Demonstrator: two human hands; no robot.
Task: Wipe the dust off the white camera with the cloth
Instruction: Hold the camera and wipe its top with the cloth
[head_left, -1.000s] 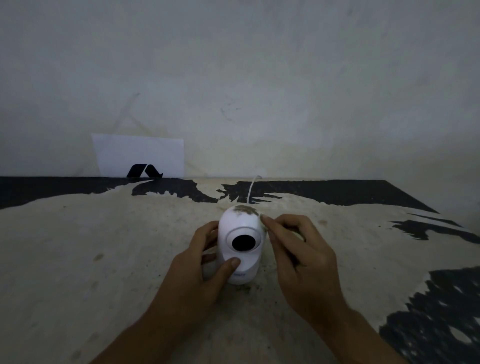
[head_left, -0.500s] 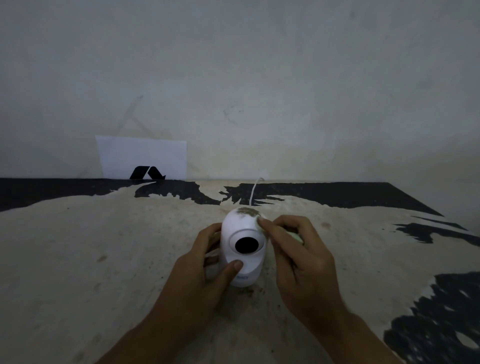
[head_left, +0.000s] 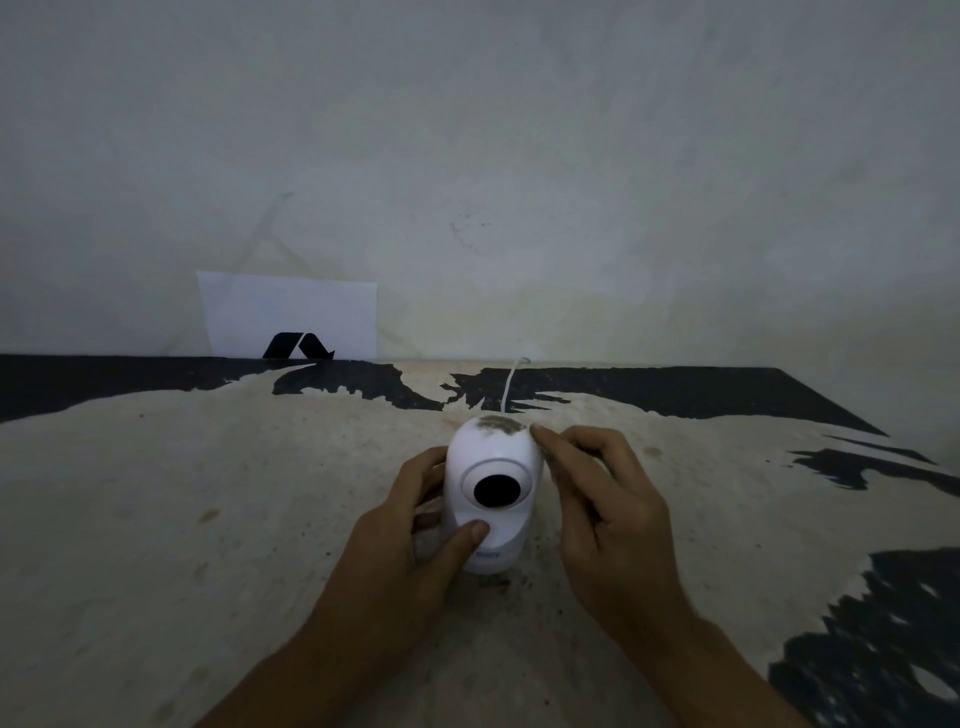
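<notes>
Above left hand (head_left: 405, 540) gripping white camera (head_left: 493, 460), dust patch (head_left: 501, 423) unchanged, nothing wiped; right hand (head_left: 613, 514) curls beside it, I can't tell if pinching cloth.

Dim, bare room, kind unclear. Stained plaster wall (head_left: 519, 156) behind a worn tabletop (head_left: 156, 519), black coating peeled. White paper sheet (head_left: 285, 306) propped there.

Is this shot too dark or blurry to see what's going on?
Head view: dim, flat light, no glare; white camera and the dust patch on top read clearly; right hand is soft-edged, and any cloth in it is lost in the dimness.
</notes>
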